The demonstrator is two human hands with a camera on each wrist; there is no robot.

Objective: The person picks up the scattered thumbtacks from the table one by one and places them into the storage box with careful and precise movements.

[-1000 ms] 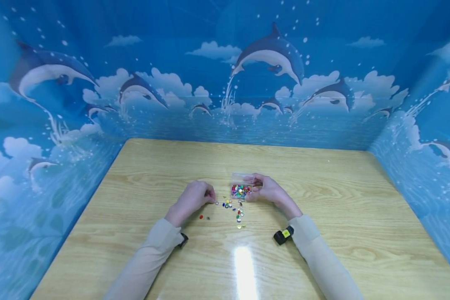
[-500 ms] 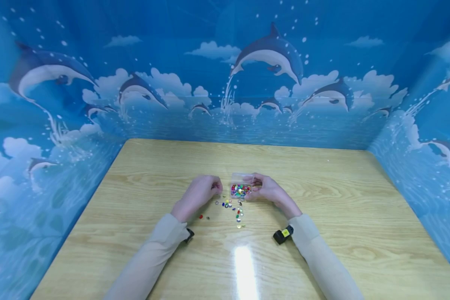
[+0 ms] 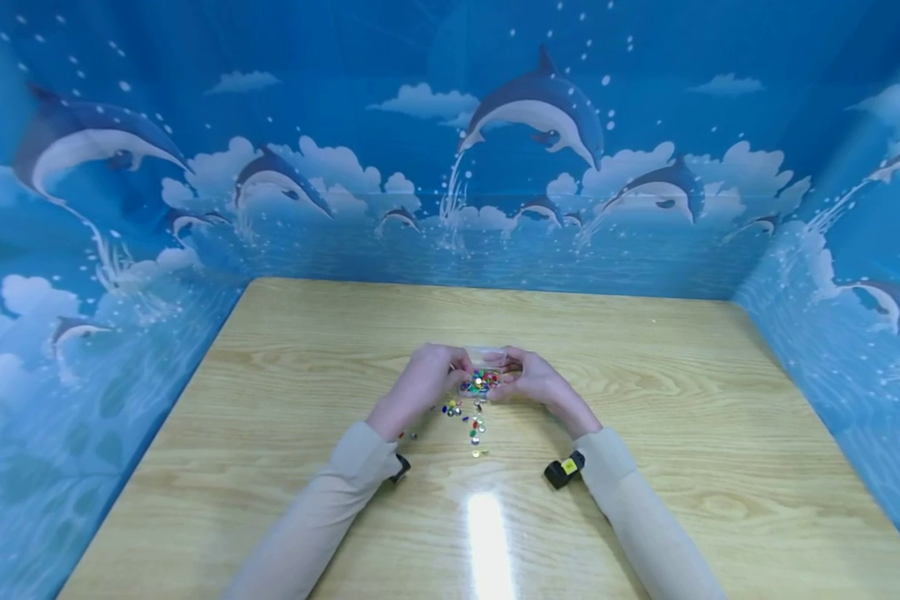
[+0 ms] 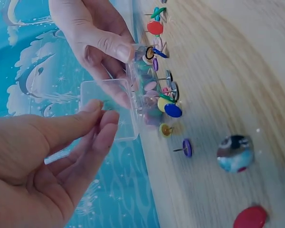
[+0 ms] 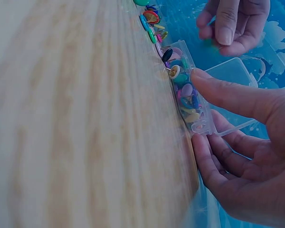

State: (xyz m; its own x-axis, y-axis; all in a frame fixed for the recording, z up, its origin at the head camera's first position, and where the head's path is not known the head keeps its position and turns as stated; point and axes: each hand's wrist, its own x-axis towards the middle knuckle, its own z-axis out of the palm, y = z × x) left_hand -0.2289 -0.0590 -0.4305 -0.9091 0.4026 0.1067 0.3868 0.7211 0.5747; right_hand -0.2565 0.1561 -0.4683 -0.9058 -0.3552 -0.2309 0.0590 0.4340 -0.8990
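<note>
A wood-grain table bears scattered thumbtacks and a clear box.

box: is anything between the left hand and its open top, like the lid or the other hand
Nothing visible. The left hand is at the left end of the box; the lid is open on the far side, the right hand holds the right side, and loose pins lie on the near side.
</note>
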